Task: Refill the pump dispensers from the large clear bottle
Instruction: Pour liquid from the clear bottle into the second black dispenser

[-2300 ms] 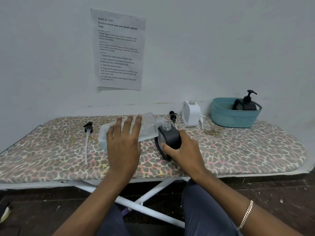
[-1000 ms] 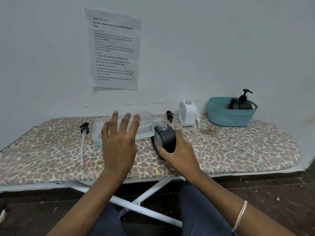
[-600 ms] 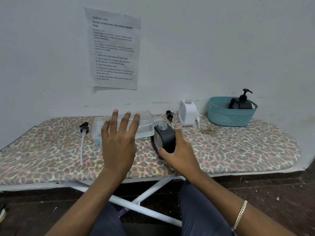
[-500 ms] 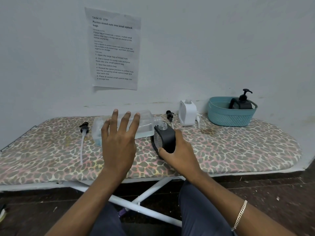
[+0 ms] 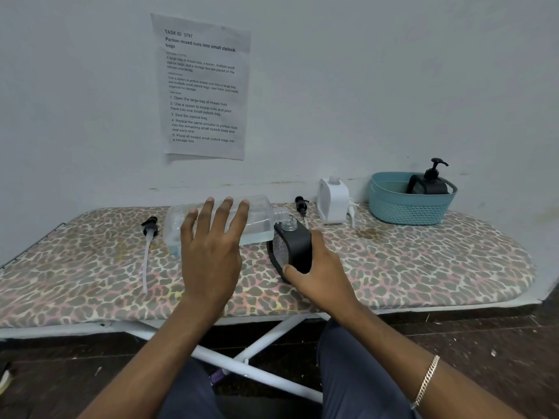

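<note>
On the tabletop (image 5: pixel 423 261), near the front middle, my right hand (image 5: pixel 320 273) grips a dispenser (image 5: pixel 295 246). Just left of it my left hand (image 5: pixel 211 252) holds the large bottle (image 5: pixel 260 219) on its side, fingers (image 5: pixel 225 213) over its top, its mouth right by the dispenser's neck. A loose pump (image 5: pixel 149 229) lies left of the bottle. Behind the dispenser lies a second pump (image 5: pixel 301 204), and to its right a second dispenser (image 5: pixel 332 201) stands by the wall (image 5: pixel 363 86). Farther right, a basket (image 5: pixel 405 211) holds a third dispenser (image 5: pixel 429 182). A paper sheet (image 5: pixel 202 86) hangs on the wall above.

Both arms are reaching forward, each hand holding.
The left hand (image 5: pixel 211 255) is gripping the large clear bottle (image 5: pixel 260 219), fingers spread over it; the right hand (image 5: pixel 323 273) is curling round the black dispenser (image 5: pixel 295 246).
</note>
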